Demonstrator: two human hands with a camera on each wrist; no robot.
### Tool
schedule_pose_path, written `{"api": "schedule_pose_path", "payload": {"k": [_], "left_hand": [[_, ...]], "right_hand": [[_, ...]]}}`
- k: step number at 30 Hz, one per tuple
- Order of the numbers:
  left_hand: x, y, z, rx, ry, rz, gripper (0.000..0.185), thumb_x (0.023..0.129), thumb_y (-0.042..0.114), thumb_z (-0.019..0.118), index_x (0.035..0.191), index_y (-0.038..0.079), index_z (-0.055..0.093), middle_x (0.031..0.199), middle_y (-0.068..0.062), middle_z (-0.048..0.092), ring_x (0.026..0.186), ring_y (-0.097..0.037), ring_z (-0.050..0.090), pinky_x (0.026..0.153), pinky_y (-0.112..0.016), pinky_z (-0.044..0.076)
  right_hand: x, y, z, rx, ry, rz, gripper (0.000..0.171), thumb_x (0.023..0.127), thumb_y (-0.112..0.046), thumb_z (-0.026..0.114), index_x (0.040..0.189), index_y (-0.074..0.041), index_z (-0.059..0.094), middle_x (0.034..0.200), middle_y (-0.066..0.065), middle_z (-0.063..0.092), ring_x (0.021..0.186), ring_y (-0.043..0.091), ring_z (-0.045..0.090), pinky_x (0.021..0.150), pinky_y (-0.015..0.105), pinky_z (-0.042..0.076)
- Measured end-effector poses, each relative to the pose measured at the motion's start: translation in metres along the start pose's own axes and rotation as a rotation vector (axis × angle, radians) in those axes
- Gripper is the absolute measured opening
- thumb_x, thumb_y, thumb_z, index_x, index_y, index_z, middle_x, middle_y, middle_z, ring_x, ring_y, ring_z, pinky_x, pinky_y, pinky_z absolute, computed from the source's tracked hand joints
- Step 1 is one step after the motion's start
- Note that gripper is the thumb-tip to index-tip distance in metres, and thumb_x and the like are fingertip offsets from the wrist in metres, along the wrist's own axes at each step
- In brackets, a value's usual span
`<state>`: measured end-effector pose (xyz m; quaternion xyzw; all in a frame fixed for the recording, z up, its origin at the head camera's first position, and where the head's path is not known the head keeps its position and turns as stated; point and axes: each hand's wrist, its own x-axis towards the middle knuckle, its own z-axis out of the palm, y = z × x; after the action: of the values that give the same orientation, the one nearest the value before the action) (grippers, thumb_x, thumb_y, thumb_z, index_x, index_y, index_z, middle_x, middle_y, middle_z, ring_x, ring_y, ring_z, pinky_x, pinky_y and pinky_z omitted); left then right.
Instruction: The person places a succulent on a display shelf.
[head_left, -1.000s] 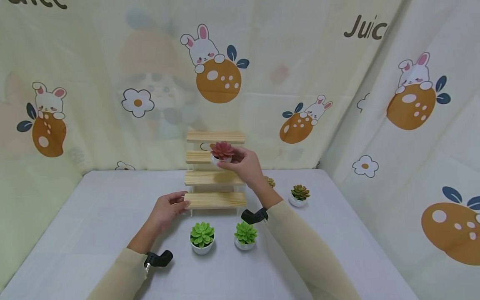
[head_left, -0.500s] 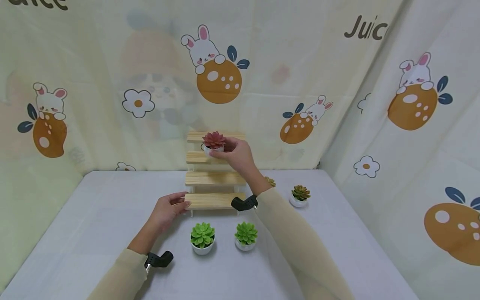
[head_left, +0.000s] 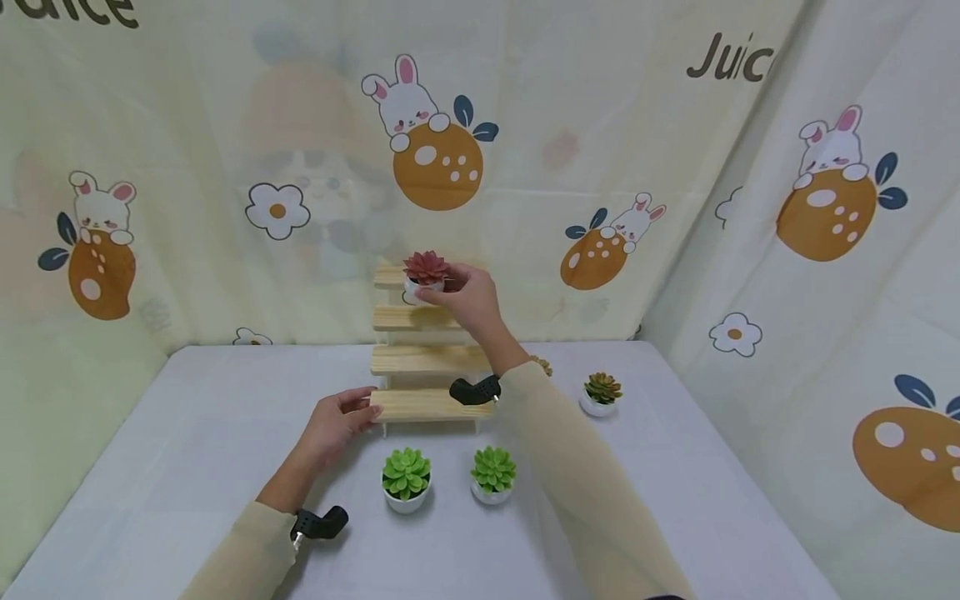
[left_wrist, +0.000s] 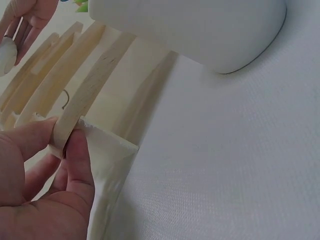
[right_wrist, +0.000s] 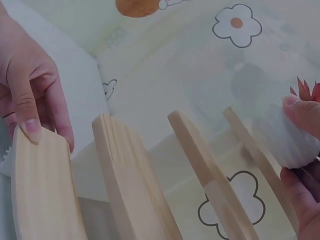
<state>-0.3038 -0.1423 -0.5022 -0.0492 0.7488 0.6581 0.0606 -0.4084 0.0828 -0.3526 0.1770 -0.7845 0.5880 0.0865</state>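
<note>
Printed curtain (head_left: 525, 75) hangs behind my grip. My right hand (head_left: 471, 297) pinches the potted red succulent (head_left: 425, 269), higher than a second ago, near the top board (head_left: 387, 277). My left hand (head_left: 335, 423) clamps the bottom board (head_left: 420, 406) by its end; only the left wrist view shows a finger (left_wrist: 80, 160) underneath.

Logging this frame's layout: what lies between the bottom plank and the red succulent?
In the head view, the second plank and third plank lie between the bottom plank and the red succulent.
</note>
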Motion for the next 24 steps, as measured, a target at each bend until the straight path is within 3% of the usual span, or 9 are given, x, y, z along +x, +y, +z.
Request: {"api": "schedule_pose_path", "payload": {"k": [7,24], "left_hand": [[0.000,-0.002,0.000,0.008,0.002,0.000,0.049,0.098,0.009,0.069,0.144,-0.001,0.055,0.129,-0.022,0.063,0.095,-0.015,0.068,0.085,-0.029,0.063],[-0.004,0.001,0.001,-0.046,0.003,-0.002,0.050,0.097,0.007,0.069,0.143,-0.004,0.054,0.128,-0.022,0.063,0.092,-0.012,0.066,0.082,-0.027,0.062]], "right_hand": [[0.007,0.000,0.007,-0.027,0.004,-0.015,0.049,0.079,-0.030,0.090,0.120,-0.010,0.075,0.110,0.007,0.077,0.095,0.015,0.071,0.082,0.026,0.061],[0.029,-0.005,0.019,-0.071,0.035,0.047,0.043,0.081,-0.027,0.089,0.118,-0.010,0.075,0.104,0.005,0.076,0.089,0.015,0.067,0.073,0.024,0.056]]}}
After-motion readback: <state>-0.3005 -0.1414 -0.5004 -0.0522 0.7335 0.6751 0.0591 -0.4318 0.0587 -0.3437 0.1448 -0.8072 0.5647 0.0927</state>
